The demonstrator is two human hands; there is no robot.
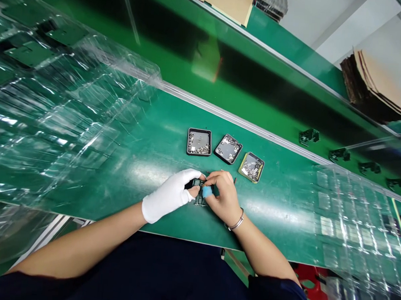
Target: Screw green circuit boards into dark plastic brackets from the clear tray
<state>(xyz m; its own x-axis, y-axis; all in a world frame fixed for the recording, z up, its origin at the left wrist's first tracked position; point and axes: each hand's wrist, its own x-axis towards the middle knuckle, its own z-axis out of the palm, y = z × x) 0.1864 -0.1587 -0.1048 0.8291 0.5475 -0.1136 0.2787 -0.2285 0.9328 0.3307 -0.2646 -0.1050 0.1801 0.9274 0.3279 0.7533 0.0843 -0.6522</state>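
Note:
My left hand (172, 193), in a white fingerless glove, grips the left side of a small dark green part (200, 200) on the bench. My right hand (223, 197), with a blue wrap on one finger and a bracelet at the wrist, is closed over the same part. Its thumb and fingertips are pinched together, and anything between them is too small to make out. Just beyond my hands sit three small square trays of tiny metal pieces: a left tray (199, 155), a middle tray (224, 160) and a yellow-edged right tray (241, 170).
Clear plastic compartment trays (123, 92) are stacked at the left, some holding dark green parts. Another clear tray (348, 220) lies at the right. Several dark green assemblies (309, 136) stand beyond the metal rail (222, 110). Cardboard sheets (378, 87) rest on the upper shelf.

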